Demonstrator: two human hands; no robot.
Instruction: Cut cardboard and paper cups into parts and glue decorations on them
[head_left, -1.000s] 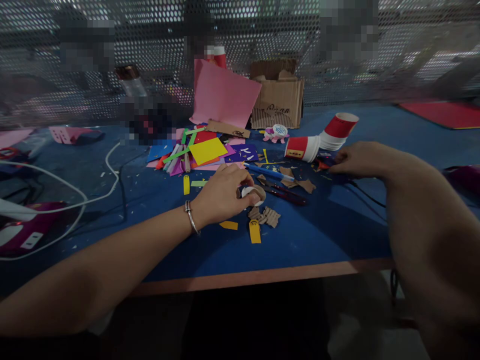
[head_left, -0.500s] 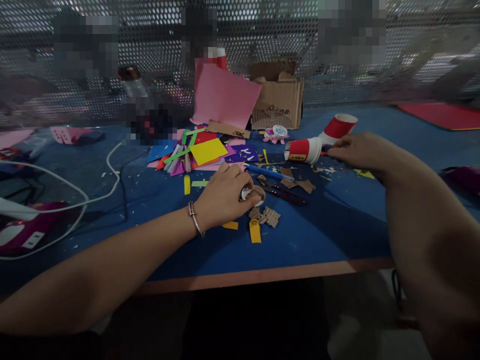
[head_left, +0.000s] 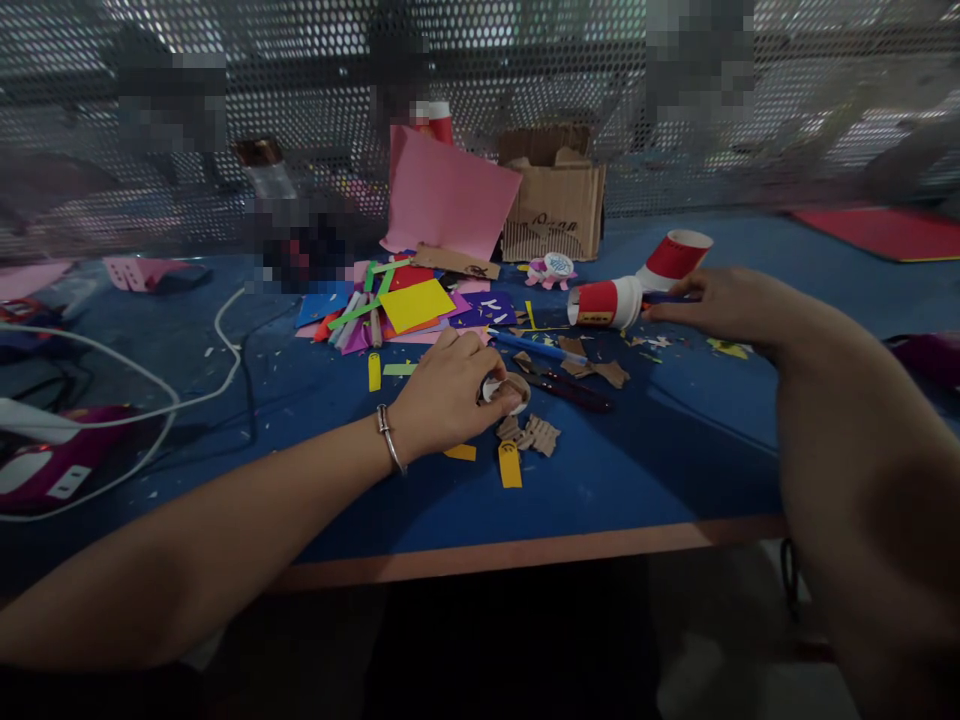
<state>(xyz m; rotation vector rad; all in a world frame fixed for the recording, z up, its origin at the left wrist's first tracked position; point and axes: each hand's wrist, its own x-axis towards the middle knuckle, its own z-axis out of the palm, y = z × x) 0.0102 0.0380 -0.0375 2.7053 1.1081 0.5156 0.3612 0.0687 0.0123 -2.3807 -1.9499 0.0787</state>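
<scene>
My left hand (head_left: 454, 395) is closed around a small round white paper piece (head_left: 516, 388), with brown cardboard showing inside its rim. Scissors (head_left: 566, 388) with dark red handles and a slim blue tool (head_left: 536, 345) lie just beyond it. Torn cardboard scraps (head_left: 541, 435) and a yellow paper tag (head_left: 510, 465) are on the near side. Farther right, my right hand (head_left: 720, 305) is pinched on a slim dark item (head_left: 666, 297), mostly hidden by the fingers. Beside those fingertips a red and white paper cup (head_left: 600, 303) lies on its side, and a second cup (head_left: 679, 258) stands tilted behind.
Coloured paper and felt pens are piled around a yellow sheet (head_left: 416, 305). A cardboard box (head_left: 553, 210), a pink sheet (head_left: 450, 190) and a pink paper turtle (head_left: 553, 268) stand behind. A white cable (head_left: 169, 385) loops at left; a perforated metal screen (head_left: 480, 60) closes the back.
My right hand has shifted slightly right, and more of the slim dark item shows at its fingertips. My left hand keeps its hold on the round paper piece.
</scene>
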